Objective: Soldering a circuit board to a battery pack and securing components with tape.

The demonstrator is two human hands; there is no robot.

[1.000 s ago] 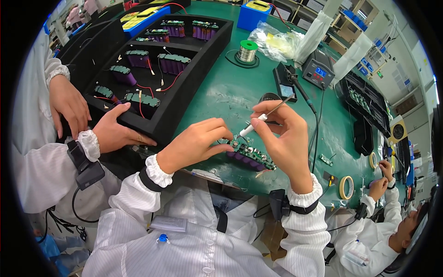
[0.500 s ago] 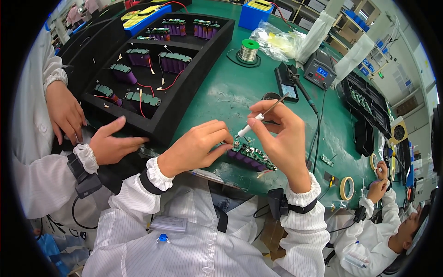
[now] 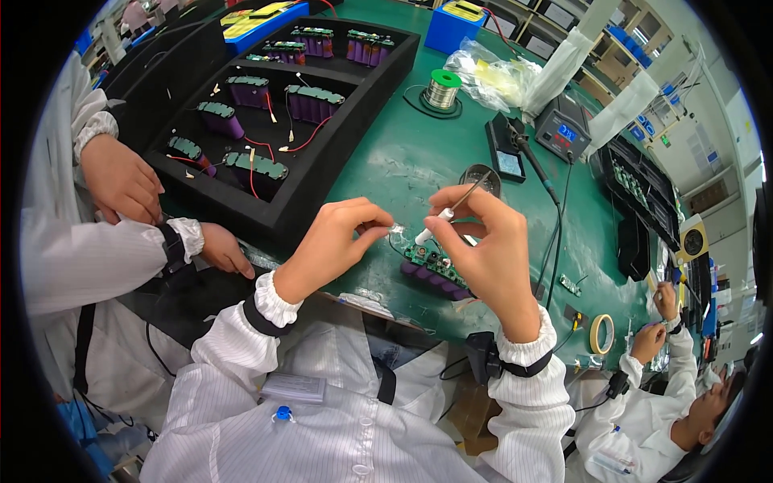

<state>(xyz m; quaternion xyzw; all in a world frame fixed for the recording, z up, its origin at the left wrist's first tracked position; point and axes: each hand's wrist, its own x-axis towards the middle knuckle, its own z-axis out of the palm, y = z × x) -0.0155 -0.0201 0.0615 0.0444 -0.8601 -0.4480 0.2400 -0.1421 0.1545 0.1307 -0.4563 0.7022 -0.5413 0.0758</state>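
A battery pack (image 3: 435, 282) with purple cells and a green circuit board on top lies on the green bench between my hands. My left hand (image 3: 338, 243), at the pack's left end, pinches a small white connector (image 3: 396, 230); a thin dark lead runs from it toward the board. Above the board, my right hand (image 3: 487, 249) holds a slim tool (image 3: 428, 232) between thumb and fingers. This tool has a white barrel slanting down toward the board and a thin metal shaft pointing up and right; its exact kind is unclear.
A black foam tray (image 3: 322, 173) with several purple packs stands left. Behind the pack are a solder spool (image 3: 441, 92), a soldering iron (image 3: 538, 165), its station (image 3: 564, 129) and a round dark container (image 3: 481, 179). Tape (image 3: 601, 334) lies right. Co-workers' hands appear left (image 3: 125, 181) and right (image 3: 651, 338).
My left hand has drawn back and up from the board, and the white connector now shows in its pinch. The left co-worker's nearer hand has moved down from the tray.
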